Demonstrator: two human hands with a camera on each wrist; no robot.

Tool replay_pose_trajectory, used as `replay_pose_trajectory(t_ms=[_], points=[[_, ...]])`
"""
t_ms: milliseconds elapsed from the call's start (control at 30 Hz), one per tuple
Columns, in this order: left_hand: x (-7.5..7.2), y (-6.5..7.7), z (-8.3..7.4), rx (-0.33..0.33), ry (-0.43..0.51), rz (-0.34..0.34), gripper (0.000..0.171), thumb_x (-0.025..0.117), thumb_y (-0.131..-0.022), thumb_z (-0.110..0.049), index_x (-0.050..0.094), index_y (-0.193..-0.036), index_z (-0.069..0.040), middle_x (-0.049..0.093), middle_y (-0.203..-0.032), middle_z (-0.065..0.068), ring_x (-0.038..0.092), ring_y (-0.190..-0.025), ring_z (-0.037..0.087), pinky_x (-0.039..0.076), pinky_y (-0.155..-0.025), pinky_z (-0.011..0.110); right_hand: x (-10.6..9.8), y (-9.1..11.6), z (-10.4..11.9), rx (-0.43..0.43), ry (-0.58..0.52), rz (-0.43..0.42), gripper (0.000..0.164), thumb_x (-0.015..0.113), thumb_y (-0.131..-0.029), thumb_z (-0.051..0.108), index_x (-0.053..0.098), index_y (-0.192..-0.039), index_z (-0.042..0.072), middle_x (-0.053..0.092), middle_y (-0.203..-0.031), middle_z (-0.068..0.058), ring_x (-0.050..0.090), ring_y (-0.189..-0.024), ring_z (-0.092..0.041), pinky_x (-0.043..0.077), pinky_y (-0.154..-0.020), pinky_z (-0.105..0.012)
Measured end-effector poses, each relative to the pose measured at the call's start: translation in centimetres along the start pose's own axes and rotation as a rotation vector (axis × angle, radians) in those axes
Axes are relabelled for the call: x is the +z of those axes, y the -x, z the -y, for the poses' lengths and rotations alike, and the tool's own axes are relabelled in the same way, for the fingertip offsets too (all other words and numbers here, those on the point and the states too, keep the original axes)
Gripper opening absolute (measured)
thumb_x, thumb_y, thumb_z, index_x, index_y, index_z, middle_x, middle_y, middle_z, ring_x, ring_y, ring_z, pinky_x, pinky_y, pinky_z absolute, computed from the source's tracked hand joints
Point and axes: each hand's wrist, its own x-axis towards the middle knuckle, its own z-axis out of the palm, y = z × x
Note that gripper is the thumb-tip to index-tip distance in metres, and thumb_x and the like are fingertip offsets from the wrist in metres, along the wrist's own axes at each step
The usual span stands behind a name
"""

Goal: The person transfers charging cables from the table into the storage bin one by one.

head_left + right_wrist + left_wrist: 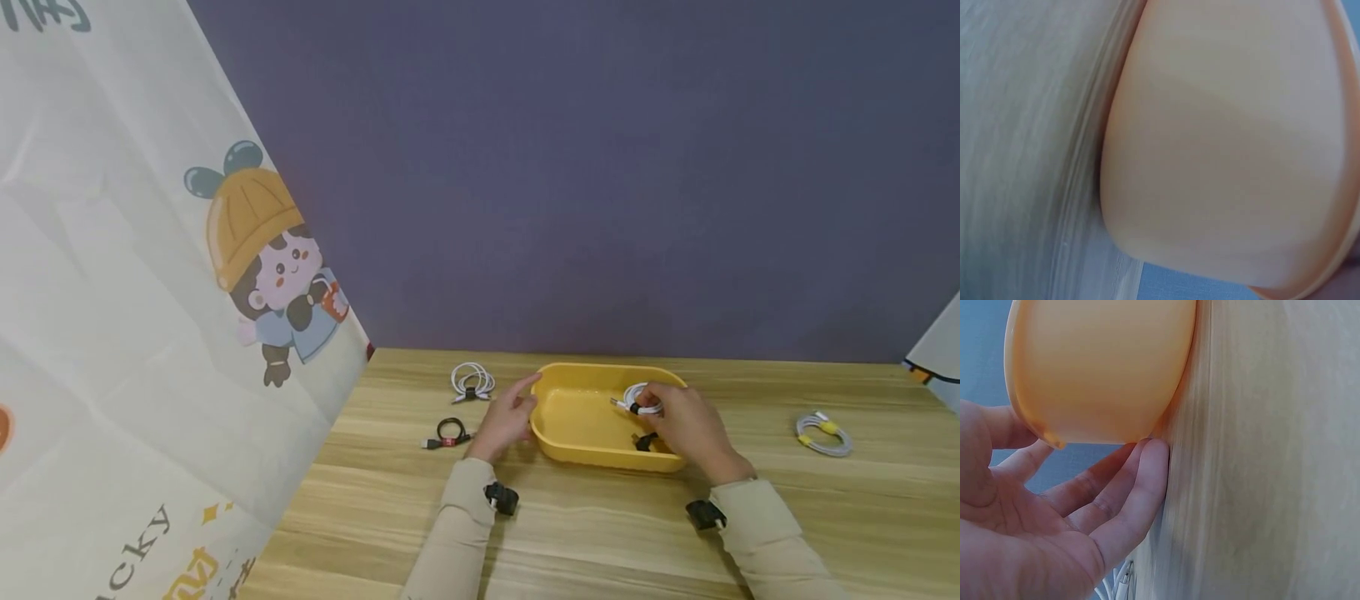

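Your right grip (693,425) had the white cable (637,400) pinched over the yellow tray's (600,457) right half; your left grip (508,421) held its left end. Cable was probably light, bendy, kinda springy, so best nabbed at the black tie (634,408) imo.

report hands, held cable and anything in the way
Left hand touching left end of yellow tray. Right hand pinching coiled white cable over tray. Dark item inside tray; no obstruction visible.
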Motion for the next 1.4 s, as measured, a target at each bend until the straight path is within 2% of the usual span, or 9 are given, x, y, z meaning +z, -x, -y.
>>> replay_pose_trajectory(t_ms=[367,567,733,833,1067,1400], points=[[0.11,0.07,0.06,0.009,-0.023,-0.012,0.043,0.049,-0.109,-0.023,0.052,-0.150,-0.034,0.070,-0.117,0.021,0.068,-0.072,0.016,0.064,-0.062,0.034,0.47,0.02,0.00,-0.003,0.040,0.008,0.018,0.085,-0.082,0.011,0.074,-0.097,0.009,0.076,-0.092,-0.009,0.069,-0.072,-0.025,0.057,-0.060,-0.045],[0.16,0.07,0.02,0.005,-0.014,-0.011,0.043,0.049,-0.109,-0.023,0.052,-0.150,-0.034,0.069,-0.120,0.022,0.071,-0.079,0.021,0.064,-0.064,0.034,0.54,-0.12,-0.14,-0.015,0.053,0.022,0.017,0.083,-0.082,0.006,0.074,-0.096,0.009,0.077,-0.094,-0.009,0.072,-0.078,-0.029,0.059,-0.063,-0.046],[0.11,0.11,-0.16,0.008,-0.026,-0.015,0.043,0.049,-0.109,-0.022,0.052,-0.150,-0.035,0.070,-0.116,0.021,0.068,-0.073,0.016,0.064,-0.063,0.035,0.54,-0.19,-0.02,-0.014,0.072,0.041,0.016,0.083,-0.081,0.006,0.074,-0.095,0.011,0.077,-0.094,-0.008,0.072,-0.080,-0.030,0.059,-0.067,-0.049],[0.11,0.13,-0.18,0.007,-0.028,-0.015,0.043,0.049,-0.109,-0.022,0.052,-0.150,-0.035,0.071,-0.115,0.021,0.066,-0.070,0.013,0.064,-0.062,0.035,0.57,-0.24,0.01,-0.021,0.098,0.049,0.016,0.084,-0.080,0.008,0.074,-0.092,0.012,0.077,-0.091,-0.006,0.071,-0.078,-0.028,0.058,-0.069,-0.050],[0.14,-0.01,-0.05,-0.002,-0.017,-0.013,0.043,0.050,-0.108,-0.024,0.052,-0.150,-0.035,0.070,-0.115,0.020,0.070,-0.075,0.018,0.064,-0.064,0.034,0.47,-0.36,0.09,-0.031,0.129,0.061,0.015,0.084,-0.080,0.008,0.073,-0.088,0.014,0.075,-0.086,-0.003,0.067,-0.073,-0.024,0.057,-0.067,-0.048],[0.04,-0.20,0.22,0.007,-0.022,-0.016,0.043,0.051,-0.108,-0.024,0.052,-0.149,-0.037,0.070,-0.110,0.019,0.066,-0.068,0.015,0.063,-0.060,0.034,0.57,-0.42,0.09,-0.049,0.142,0.065,0.016,0.085,-0.079,0.008,0.074,-0.088,0.014,0.075,-0.085,-0.001,0.067,-0.071,-0.022,0.058,-0.069,-0.050]])
